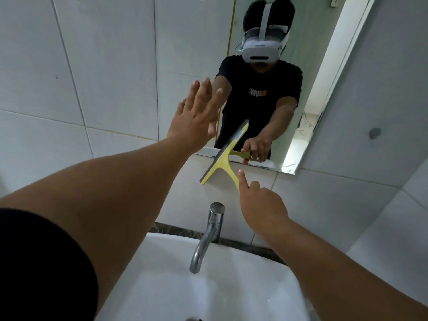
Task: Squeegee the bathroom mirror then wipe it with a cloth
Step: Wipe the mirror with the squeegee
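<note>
The wall mirror (308, 66) hangs above the sink and shows my reflection. My right hand (259, 205) grips the handle of a yellow squeegee (221, 167), index finger stretched along the handle. Its dark rubber blade lies slanted across the mirror's bottom edge, upper end on the glass, lower end over the tile below. My left hand (196, 117) is flat, fingers spread, pressed at the mirror's left edge where glass meets tile. It holds nothing. No cloth is in view.
A chrome tap (209, 235) stands right under the squeegee, over a white basin (208, 293). White wall tiles (81, 77) surround the mirror. A dark stone ledge (176, 231) runs behind the basin.
</note>
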